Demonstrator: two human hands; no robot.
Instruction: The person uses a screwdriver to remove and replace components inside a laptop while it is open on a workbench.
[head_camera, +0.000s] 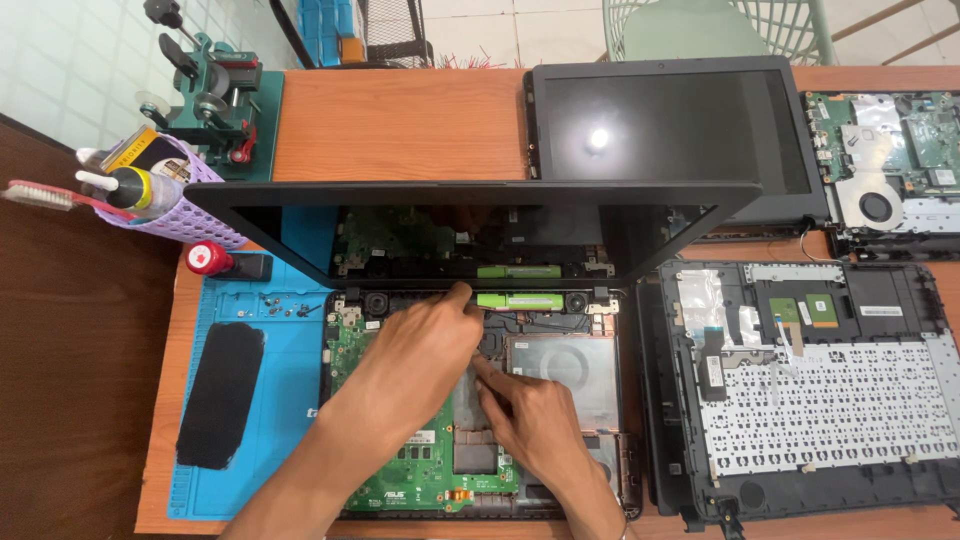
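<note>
An opened laptop base (610, 340) lies in front of me with its green motherboard (420, 480) bare and its dark screen (300, 225) standing upright behind. My left hand (420, 350) reaches across the board, its bunched fingertips touching the hinge strip beside a green bar-shaped part (520, 300). Whether those fingertips pinch anything is hidden. My right hand (535, 415) rests on the middle of the base, its forefinger pressing on the board near a grey metal plate (570, 365). It holds nothing that I can see.
A blue work mat (290, 350) holds small screws (280, 308) and a black pad (220, 395). To the right lie a keyboard cover turned underside up (830, 390), a second laptop screen (680, 130) and another bare board (890, 150). A purple basket of tools (165, 200) and a green clamp (215, 95) stand at the left.
</note>
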